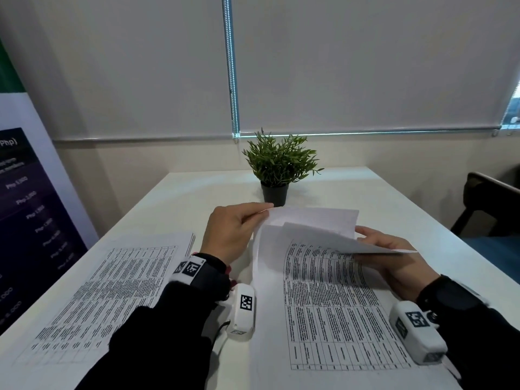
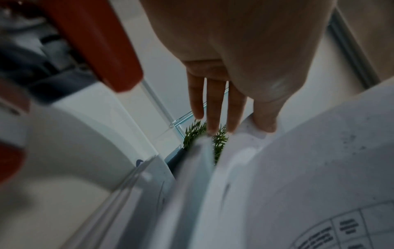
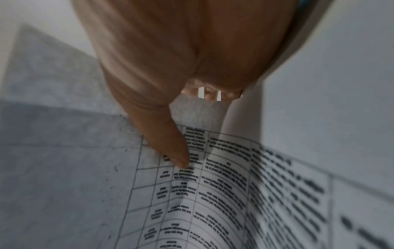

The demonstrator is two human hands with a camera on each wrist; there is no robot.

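At frame centre, left hand (image 1: pixel 228 235) and right hand (image 1: pixel 394 257) pinch a curled white sheet (image 1: pixel 318 229); white table (image 1: pixel 394 198), plant (image 1: pixel 280 164), blinds (image 1: pixel 365 66) beyond.

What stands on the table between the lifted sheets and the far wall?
A potted plant stands there, just behind the lifted sheets; the head view shows it.

From my head, one camera looked forward and down over the white table (image 1: pixel 197 190). Both wrist cameras sat close, facing along my fingers (image 2: pixel 214 104); the left view shared the green potted plant (image 1: pixel 278 164) with the head view.
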